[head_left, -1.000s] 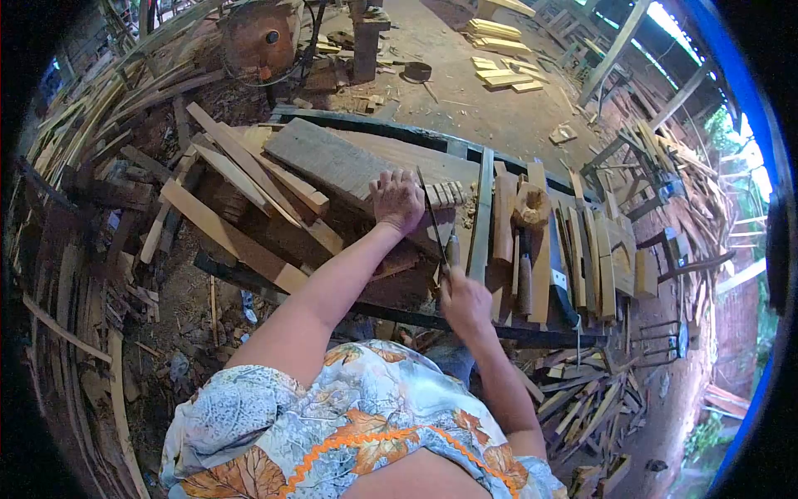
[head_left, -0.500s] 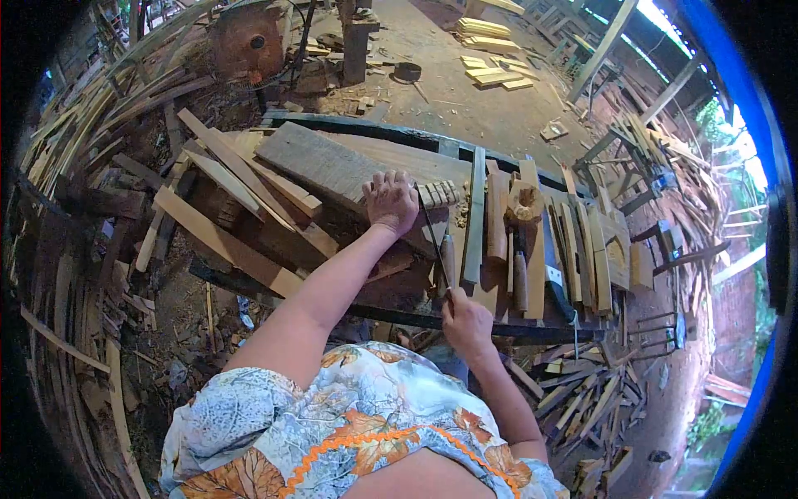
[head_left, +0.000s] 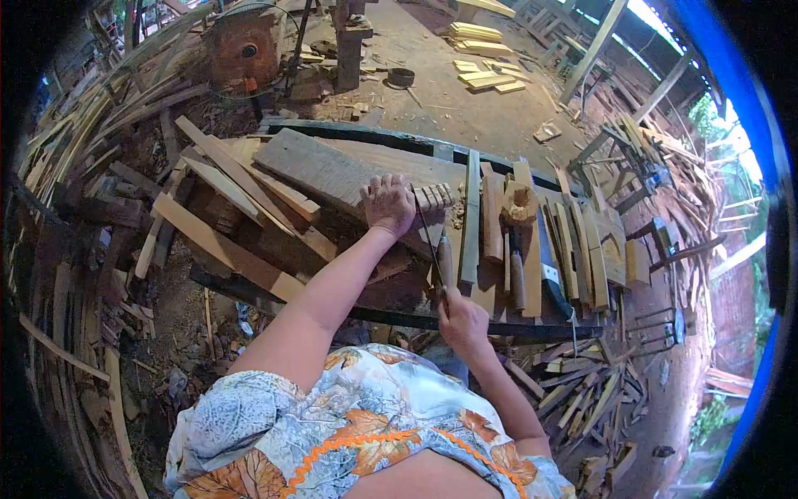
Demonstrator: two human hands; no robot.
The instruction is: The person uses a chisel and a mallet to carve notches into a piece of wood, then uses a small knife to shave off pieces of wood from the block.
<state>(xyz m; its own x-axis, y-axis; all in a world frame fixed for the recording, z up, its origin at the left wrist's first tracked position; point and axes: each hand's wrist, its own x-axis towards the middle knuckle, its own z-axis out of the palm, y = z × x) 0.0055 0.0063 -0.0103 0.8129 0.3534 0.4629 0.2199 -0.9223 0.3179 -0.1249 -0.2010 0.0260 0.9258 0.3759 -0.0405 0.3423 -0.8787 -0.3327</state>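
Note:
My left hand point(head_left: 388, 204) is closed over a small notched wood block point(head_left: 434, 196), pressing it down at the edge of a thick grey plank point(head_left: 312, 162). The block's pale end, cut with several slots, sticks out to the right of the fingers. In my right hand point(head_left: 464, 321), nearer my body, is a long thin dark-bladed tool point(head_left: 425, 226). Its far end reaches the block right beside my left fingers; the blade appears nearly edge-on, and its grip is hidden in my fist. Just right of the blade lies a wooden tool handle point(head_left: 445, 259).
On the bench to the right lie a dark straight strip point(head_left: 471, 220), a wooden plane-like block point(head_left: 520, 204), a dark-handled saw point(head_left: 554, 287) and several wood strips. Loose boards point(head_left: 224, 249) cover the left side. Scrap wood point(head_left: 594, 387) is heaped on the ground at the right.
The tool's near end has swung slightly left, and my right hand has shifted a little with it. My left hand stays on the notched block. The whole view has moved slightly.

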